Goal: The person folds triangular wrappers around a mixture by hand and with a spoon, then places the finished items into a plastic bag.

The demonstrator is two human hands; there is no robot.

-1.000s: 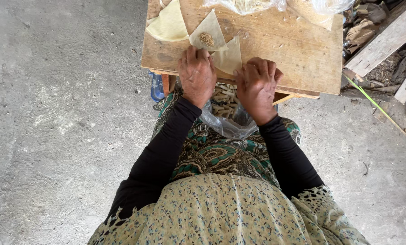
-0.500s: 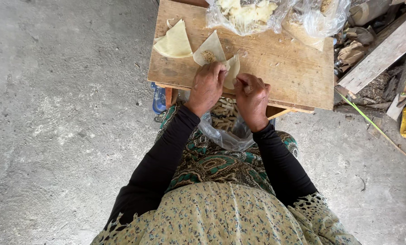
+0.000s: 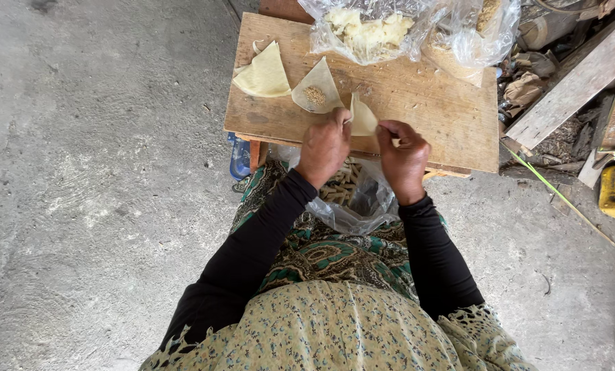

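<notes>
Left hand (image 3: 326,145) & right hand (image 3: 403,156) both pinching pale dough wrapper (image 3: 363,117), prob. folded, over wooden board (image 3: 431,110).

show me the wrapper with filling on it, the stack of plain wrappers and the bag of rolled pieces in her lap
wrapper with filling (image 3: 315,88), head view, on its bare dough above the filling
stack of plain wrappers (image 3: 263,72), head view, middle of the top sheet
bag of rolled pieces (image 3: 352,199), head view, clear plastic below the rolls

Pale yellow wrappers (image 3: 266,72), brown wood board (image 3: 431,110), black sleeves (image 3: 266,233), green paisley-ish skirt (image 3: 321,254).
</notes>
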